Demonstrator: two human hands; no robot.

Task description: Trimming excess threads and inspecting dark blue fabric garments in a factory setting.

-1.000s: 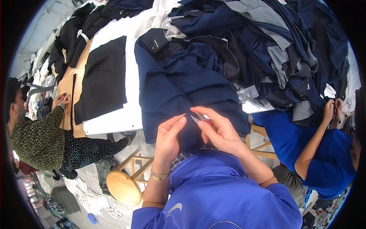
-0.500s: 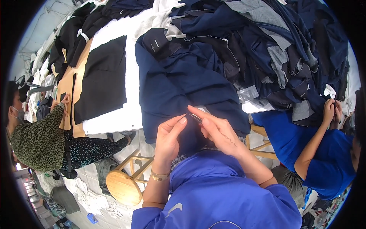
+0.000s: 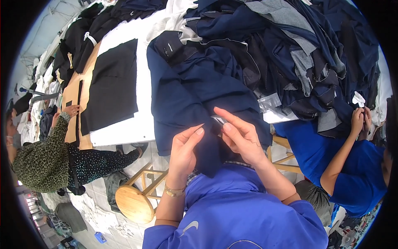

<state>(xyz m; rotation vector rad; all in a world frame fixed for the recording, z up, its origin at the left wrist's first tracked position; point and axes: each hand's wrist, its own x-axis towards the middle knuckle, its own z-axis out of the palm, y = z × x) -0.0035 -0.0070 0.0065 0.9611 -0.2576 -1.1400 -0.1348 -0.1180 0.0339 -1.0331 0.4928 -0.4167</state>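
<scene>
Above my lap, my left hand (image 3: 185,146) is closed in a pinch, thumb against forefinger. What lies between those fingertips is too small to make out. My right hand (image 3: 242,141) faces it a short way off, its forefinger stretched out and its thumb bent in. A small shiny silvery tool (image 3: 219,120) shows between that thumb and forefinger; its kind is unclear. The two hands do not touch. Beneath and beyond them a dark navy garment (image 3: 195,89) spreads over the table's near edge and hangs toward my lap.
A navy garment heap (image 3: 286,54) fills the table at right. Left lies a black fabric panel (image 3: 112,85) on a white surface. A wooden stool (image 3: 134,203) stands low left. One person in leopard print (image 3: 39,166) works at left, another in blue (image 3: 356,174) at right.
My right hand has moved slightly away from my left, and the tool has turned to show a brighter side. My left hand stays nearly put. At left, the other person's hands have shifted.
</scene>
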